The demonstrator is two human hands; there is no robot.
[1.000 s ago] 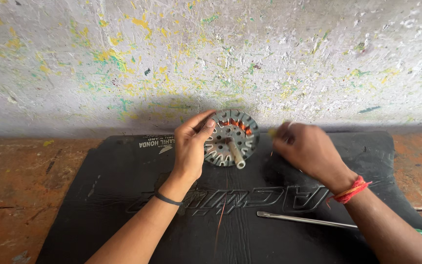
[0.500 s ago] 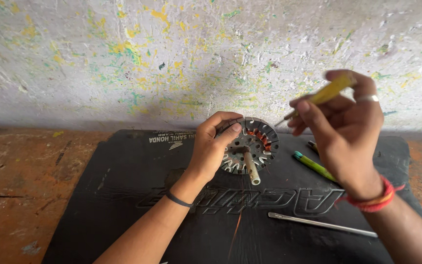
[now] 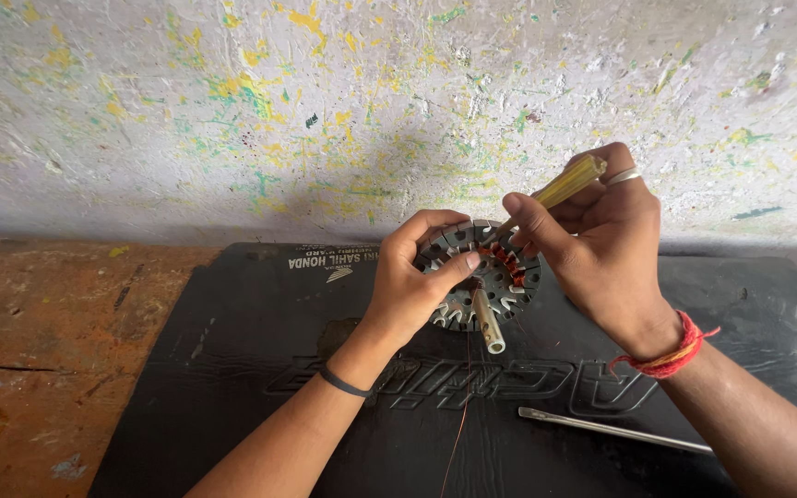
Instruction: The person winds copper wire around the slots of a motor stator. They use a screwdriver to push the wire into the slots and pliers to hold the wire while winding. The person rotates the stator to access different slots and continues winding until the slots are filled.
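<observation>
Black mat (image 3: 232,369), left hand (image 3: 412,290) fingers clamped on stator (image 3: 486,277), right hand (image 3: 601,244) pinching yellow tool (image 3: 565,187)

No packages, signs or screens. Only markings: a small white printed label (image 3: 329,262) with a wing-shaped emblem near the far edge of the black rubber mat (image 3: 232,369), and large raised black lettering (image 3: 472,383) moulded across the mat's middle.

We saw a round grey motor core (image 3: 481,277), slotted around its rim and partly wound with copper wire, tilted up on its edge, its pale shaft (image 3: 488,325) pointing toward us. A yellow-handled tool (image 3: 560,187) angled down, its tip at the copper windings.
</observation>
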